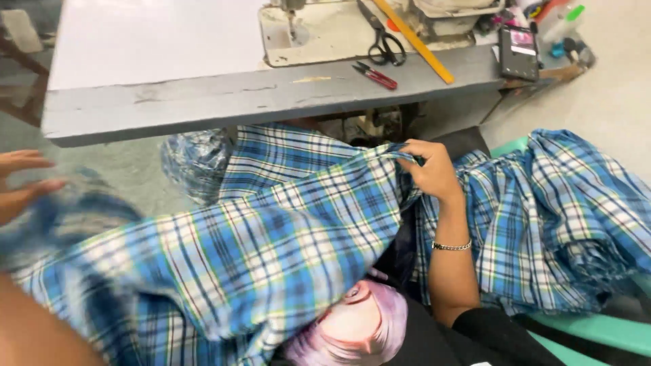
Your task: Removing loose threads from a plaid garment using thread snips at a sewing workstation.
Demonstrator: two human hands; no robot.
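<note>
Grey worktable point(203, 102) spans the top, a cream sewing machine base point(319, 34) set into it, pale floor beyond. Blue-and-white plaid cloth point(271, 251) is draped below the table edge across the lap. An upper fold is pinched by the right hand point(430, 169), wrist braceleted, arm raised. At the frame's left edge the left hand point(20, 183) is blurred, fingers spread, touching the cloth. Black scissors point(383, 41), red snips point(374, 74) and a yellow ruler point(413, 41) are laid on the table.

Right hand point(432, 171) pinches blue plaid cloth point(285, 237); left hand point(20, 184) spread open at its edge.
</note>
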